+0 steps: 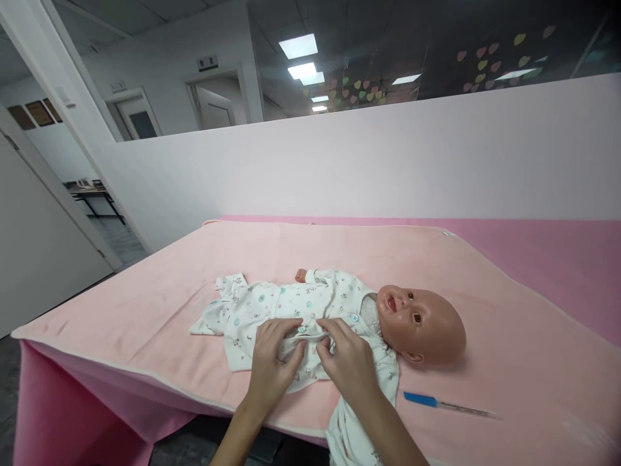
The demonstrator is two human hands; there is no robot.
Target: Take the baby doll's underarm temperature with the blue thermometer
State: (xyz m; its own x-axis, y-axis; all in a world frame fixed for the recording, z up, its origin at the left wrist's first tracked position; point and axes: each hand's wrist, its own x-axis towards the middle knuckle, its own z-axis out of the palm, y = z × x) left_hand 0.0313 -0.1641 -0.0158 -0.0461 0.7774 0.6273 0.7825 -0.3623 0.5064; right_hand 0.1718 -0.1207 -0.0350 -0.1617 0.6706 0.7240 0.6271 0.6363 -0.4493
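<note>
A baby doll (421,323) lies on its back on a pale pink blanket (145,310), head to the right. It wears a white patterned romper (272,304) with round buttons down the front. My left hand (274,366) and my right hand (347,359) both rest on the doll's chest. Their fingertips pinch the romper's front edge around a small button (301,329). The doll's small hand (301,276) sticks out of a sleeve on the far side.
A thin thermometer with a blue cap (446,404) lies on the blanket to the right of my hands. A white partition wall (388,162) stands behind the table. The table's near edge (145,382) drops to a pink cover.
</note>
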